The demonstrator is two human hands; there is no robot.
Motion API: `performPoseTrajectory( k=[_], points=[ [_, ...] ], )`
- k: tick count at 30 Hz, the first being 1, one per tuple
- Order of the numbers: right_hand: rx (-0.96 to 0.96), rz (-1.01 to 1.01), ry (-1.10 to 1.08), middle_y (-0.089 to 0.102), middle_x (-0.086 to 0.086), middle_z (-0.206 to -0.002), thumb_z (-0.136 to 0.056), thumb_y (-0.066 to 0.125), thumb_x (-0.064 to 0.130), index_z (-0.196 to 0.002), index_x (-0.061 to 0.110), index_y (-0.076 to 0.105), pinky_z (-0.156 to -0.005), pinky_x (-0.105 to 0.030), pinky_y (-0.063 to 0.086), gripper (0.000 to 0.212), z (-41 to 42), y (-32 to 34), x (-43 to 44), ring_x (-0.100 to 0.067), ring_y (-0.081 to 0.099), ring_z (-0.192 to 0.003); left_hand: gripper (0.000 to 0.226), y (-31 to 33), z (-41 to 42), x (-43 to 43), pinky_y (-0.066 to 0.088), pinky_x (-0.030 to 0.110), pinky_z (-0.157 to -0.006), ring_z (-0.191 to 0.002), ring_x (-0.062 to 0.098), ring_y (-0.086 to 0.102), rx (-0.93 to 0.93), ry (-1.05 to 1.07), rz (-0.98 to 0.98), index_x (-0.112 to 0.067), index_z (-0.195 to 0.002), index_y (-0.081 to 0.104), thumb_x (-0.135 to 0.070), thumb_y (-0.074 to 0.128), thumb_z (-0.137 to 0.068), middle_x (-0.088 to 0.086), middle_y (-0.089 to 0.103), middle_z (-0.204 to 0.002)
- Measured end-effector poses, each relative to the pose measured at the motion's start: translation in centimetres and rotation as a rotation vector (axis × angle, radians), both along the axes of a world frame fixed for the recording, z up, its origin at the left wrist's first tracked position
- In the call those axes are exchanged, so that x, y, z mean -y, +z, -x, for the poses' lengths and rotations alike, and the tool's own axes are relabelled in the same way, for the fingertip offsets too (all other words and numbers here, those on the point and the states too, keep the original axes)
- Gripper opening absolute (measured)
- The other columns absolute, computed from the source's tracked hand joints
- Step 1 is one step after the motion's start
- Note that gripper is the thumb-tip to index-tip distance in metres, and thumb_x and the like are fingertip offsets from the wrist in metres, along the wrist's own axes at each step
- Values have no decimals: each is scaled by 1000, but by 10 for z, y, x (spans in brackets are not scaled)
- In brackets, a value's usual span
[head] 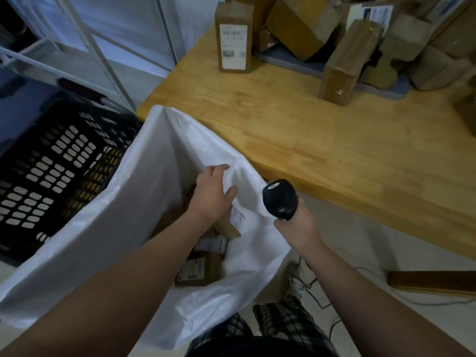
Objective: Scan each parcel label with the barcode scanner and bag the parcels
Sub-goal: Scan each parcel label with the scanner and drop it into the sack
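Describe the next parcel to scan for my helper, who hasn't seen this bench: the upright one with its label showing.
Start at the wooden workbench and look to its far left corner, left of the heap of brown parcels. There one tall cardboard parcel stands upright by itself. Unlike its neighbours, its white shipping label faces you squarely.

No text is readable: the white label (234,46) on the parcel (234,38) far beyond the left hand (212,193) shows perhaps barcodes, blurred.
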State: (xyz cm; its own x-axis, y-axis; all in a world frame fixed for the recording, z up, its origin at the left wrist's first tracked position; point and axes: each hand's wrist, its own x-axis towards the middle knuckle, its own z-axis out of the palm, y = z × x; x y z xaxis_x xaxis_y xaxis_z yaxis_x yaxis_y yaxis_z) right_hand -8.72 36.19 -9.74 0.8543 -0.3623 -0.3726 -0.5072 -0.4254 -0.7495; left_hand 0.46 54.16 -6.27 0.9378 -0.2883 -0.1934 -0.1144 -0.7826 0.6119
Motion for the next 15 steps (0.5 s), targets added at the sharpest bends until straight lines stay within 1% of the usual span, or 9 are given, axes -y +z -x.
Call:
performPoseTrajectory(
  k=[3, 5, 7, 9, 11, 13, 14, 15],
  points=[
    [43, 7, -46, 54, 4, -84, -84, 65, 8, -136, 12, 43, -56, -26, 36, 57, -14, 10, 30, -18, 52, -75, 54, 10, -19, 35, 28, 32, -106, -133, 28, 32, 41, -82, -8, -13, -144, 36, -25, 56, -95, 11, 36, -144],
    [100, 35, -75, 52, 7, -78, -84, 68, 13, -130, 11, 49, -53, -22, 33, 50, -31, 24, 59, -12, 50, -69, 55, 16, -37, 66, 28, 32, -106, -133, 28, 32, 64, -116, -7, -13, -145, 36, -25, 58, -95, 11, 36, -144],
    [151, 32, -130, 55, 6, -73, -84, 67, 12, -126, 9, 53, -49, -20, 33, 45, -53, 41, 96, -9, 52, -63, 56, 23, -59, 103, 28, 32, -107, -133, 28, 32, 105, -149, 0, -13, -145, 36, -24, 58, -94, 11, 37, -143],
    [202, 4, -217, 62, 0, -75, -81, 67, 11, -123, 7, 55, -52, -25, 44, 44, -75, 59, 136, -19, 64, -68, 55, 30, -78, 145, 28, 32, -107, -133, 28, 33, 133, -171, 15, -13, -144, 37, -25, 58, -95, 11, 37, -142],
    [255, -21, -283, 66, -4, -80, -78, 67, 13, -118, 9, 55, -60, -33, 54, 43, -93, 75, 174, -27, 68, -73, 55, 36, -95, 190, 29, 34, -108, -133, 29, 33, 142, -181, 34, -14, -144, 37, -27, 58, -95, 10, 37, -142],
    [284, -41, -312, 67, -7, -86, -77, 68, 13, -117, 13, 54, -65, -38, 58, 42, -107, 87, 208, -28, 68, -73, 55, 41, -109, 235, 30, 34, -109, -133, 29, 33, 150, -184, 49, -14, -145, 36, -28, 58, -95, 10, 36, -143],
    [289, -57, -332, 68, -8, -86, -77, 67, 13, -117, 14, 54, -64, -38, 59, 41, -113, 92, 224, -26, 68, -70, 56, 43, -117, 256, 30, 34, -109, -132, 29, 33, 161, -179, 50, -14, -144, 36, -29, 58, -95, 10, 36, -142],
    [286, -72, -354, 67, -8, -83, -78, 67, 12, -115, 13, 54, -60, -35, 58, 39, -119, 95, 240, -23, 68, -65, 57, 45, -125, 276, 30, 35, -109, -132, 30, 34, 174, -169, 42, -13, -144, 37, -31, 58, -95, 12, 36, -142]
  ],
)
